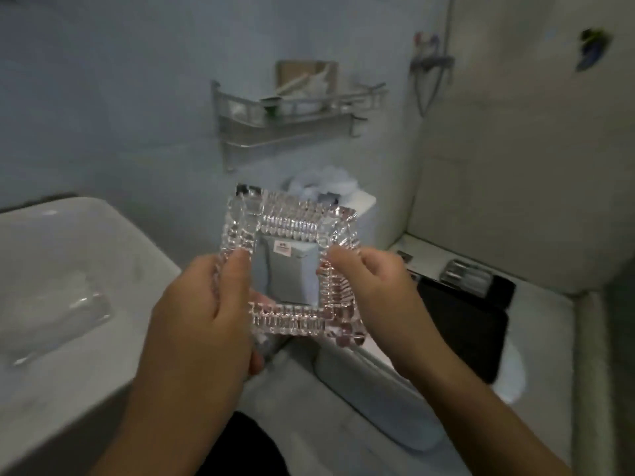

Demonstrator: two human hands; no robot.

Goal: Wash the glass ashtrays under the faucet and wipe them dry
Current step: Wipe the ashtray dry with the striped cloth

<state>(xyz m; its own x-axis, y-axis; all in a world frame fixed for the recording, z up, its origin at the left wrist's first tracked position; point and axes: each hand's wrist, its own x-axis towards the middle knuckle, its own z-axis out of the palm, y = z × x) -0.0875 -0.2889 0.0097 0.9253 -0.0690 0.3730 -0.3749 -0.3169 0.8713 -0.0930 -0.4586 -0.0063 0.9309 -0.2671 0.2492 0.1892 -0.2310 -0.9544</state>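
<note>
My left hand (pixel 206 304): grips the left edge of the ashtray, thumb lying over the ribbed rim, fingers curled underneath.
My right hand (pixel 374 290): pinches the right edge of the ashtray, thumb on top of the rim, fingers bent beneath it.
Ashtray (pixel 292 266): a square cut-glass piece held up in the air between both my hands, above the gap between the sink and the toilet. It is square, so I can tell no long axis. Its flat face is tilted up toward me, one corner turned slightly away to the upper left. A small sticker (pixel 282 249) shows in the clear centre.
Sink (pixel 68 389): white, at my left and below the ashtray, well apart from it. A clear glass object (pixel 65 321) lies in the basin; too blurred to tell what it is.
Toilet (pixel 378 400): white, below and to the right of my hands; its lid is partly hidden by my right forearm.
Dark flat object (pixel 470 324): rests to the right, behind my right wrist.
Cistern (pixel 364 207): just behind the ashtray's far edge, with a pale crumpled cloth (pixel 319 183) on top.
Wall shelf (pixel 288 115): metal, further back on the wall, carrying small toiletries.
Shower mixer (pixel 433 61): farthest, on the wall at upper right.
</note>
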